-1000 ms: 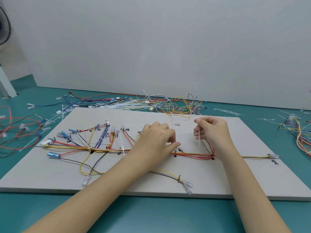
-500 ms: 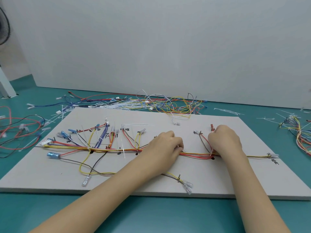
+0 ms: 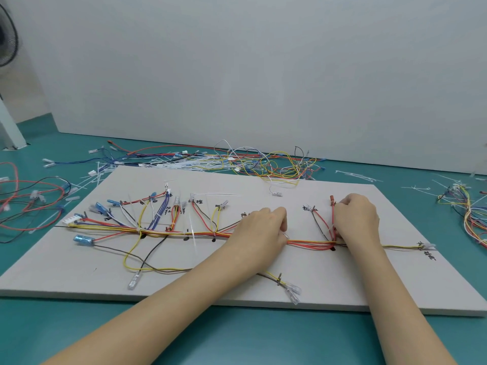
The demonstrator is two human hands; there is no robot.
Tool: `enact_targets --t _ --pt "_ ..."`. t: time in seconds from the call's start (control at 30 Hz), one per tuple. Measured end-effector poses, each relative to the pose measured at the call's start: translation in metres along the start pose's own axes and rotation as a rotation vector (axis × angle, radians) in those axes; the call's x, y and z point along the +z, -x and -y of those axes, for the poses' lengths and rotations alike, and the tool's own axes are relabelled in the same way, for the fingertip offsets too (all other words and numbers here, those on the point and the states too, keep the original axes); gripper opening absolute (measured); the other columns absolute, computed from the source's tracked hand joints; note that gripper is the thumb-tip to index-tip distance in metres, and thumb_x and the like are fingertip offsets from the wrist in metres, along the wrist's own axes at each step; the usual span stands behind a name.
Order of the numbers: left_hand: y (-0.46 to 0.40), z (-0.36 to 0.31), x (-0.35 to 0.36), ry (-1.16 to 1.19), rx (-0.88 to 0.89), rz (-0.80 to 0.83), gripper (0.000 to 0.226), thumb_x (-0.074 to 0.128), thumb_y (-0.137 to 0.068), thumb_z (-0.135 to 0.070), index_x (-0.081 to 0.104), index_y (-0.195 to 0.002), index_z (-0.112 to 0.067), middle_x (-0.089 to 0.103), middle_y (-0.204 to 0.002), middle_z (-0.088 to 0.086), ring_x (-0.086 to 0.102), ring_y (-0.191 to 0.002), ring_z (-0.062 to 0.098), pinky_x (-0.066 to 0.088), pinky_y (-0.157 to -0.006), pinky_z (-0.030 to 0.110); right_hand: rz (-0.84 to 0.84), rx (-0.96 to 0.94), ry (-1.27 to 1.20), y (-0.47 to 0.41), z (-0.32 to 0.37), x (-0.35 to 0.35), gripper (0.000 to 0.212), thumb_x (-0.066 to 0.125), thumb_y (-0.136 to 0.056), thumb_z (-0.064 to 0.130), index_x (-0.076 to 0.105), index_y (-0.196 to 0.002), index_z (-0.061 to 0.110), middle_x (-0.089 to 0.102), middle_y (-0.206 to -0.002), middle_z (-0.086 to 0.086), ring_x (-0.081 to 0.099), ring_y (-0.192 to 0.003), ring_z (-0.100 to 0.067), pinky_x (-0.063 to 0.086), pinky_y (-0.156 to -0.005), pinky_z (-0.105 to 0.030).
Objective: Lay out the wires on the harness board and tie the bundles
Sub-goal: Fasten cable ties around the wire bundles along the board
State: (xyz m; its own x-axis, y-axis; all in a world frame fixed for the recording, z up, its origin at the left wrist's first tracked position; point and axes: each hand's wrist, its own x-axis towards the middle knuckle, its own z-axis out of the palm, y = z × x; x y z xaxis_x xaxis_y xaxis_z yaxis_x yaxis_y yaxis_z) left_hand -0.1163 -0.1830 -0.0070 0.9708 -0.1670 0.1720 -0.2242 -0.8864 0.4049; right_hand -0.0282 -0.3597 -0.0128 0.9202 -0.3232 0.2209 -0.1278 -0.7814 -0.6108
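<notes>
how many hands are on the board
2: left hand on the wire bundle mid-board, right hand on it further right, by the red wire. None look hidden.

both hands (image 3: 263,230) have dropped from above the board onto the wire bundle (image 3: 308,243).

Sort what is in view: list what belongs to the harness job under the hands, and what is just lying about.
In the job:
- pale grey harness board
- red-and-yellow main wire bundle along it
- left hand and right hand, both on that bundle

Lying about:
- tangled heap of coloured loose wires behind the board
- red wire loops on the teal table
</notes>
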Motion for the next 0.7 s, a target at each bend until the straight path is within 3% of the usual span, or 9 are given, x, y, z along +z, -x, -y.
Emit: enact_targets --t 0.27,0.4,0.53,0.63,0.7 --pt "-0.002 0.000 -0.002 -0.005 0.029 0.022 0.016 0.046 -0.094 -0.015 0.053 -0.108 -0.014 0.054 -0.104 0.010 0.050 -0.100 0.030 0.034 -0.077 0.035 -0.023 0.023 -0.072 -0.002 -0.003 0.001 0.023 0.041 -0.086 0.003 0.063 -0.093 0.001 0.067 -0.095 -0.018 0.057 -0.092 -0.035 0.042 -0.079 -0.034" --pt "-0.001 0.000 -0.003 -0.021 0.034 0.039 0.016 0.045 -0.095 -0.017 0.053 -0.109 -0.013 0.054 -0.105 0.011 0.051 -0.100 0.031 0.035 -0.079 0.035 -0.026 0.029 -0.085 -0.002 -0.003 -0.001 0.022 0.041 -0.087 0.002 0.063 -0.089 -0.001 0.066 -0.091 -0.019 0.055 -0.087 -0.035 0.040 -0.074 -0.033" --pt "0.001 0.002 -0.008 -0.028 0.026 0.063 0.017 0.044 -0.094 -0.013 0.053 -0.108 -0.013 0.054 -0.105 0.011 0.050 -0.101 0.031 0.039 -0.082 0.036 0.014 0.045 -0.138 0.000 0.000 0.000 0.021 0.042 -0.085 0.004 0.063 -0.084 0.001 0.067 -0.080 -0.021 0.064 -0.082 -0.039 0.052 -0.081 -0.039" --pt "0.004 0.015 -0.017 -0.010 0.002 0.083 0.016 0.047 -0.092 -0.012 0.055 -0.106 -0.014 0.053 -0.099 0.006 0.050 -0.101 0.028 0.038 -0.081 0.034 0.061 0.041 -0.186 0.007 0.007 0.006 0.018 0.042 -0.085 0.006 0.060 -0.083 0.003 0.066 -0.072 -0.020 0.065 -0.070 -0.037 0.056 -0.073 -0.041" --pt "0.005 0.024 -0.024 0.003 -0.020 0.106 0.013 0.049 -0.092 -0.014 0.056 -0.103 -0.016 0.050 -0.093 0.001 0.052 -0.099 0.026 0.039 -0.079 0.033 0.086 0.033 -0.223 0.012 0.012 0.011 0.017 0.042 -0.086 0.007 0.058 -0.085 0.003 0.066 -0.069 -0.020 0.064 -0.054 -0.032 0.056 -0.059 -0.036"
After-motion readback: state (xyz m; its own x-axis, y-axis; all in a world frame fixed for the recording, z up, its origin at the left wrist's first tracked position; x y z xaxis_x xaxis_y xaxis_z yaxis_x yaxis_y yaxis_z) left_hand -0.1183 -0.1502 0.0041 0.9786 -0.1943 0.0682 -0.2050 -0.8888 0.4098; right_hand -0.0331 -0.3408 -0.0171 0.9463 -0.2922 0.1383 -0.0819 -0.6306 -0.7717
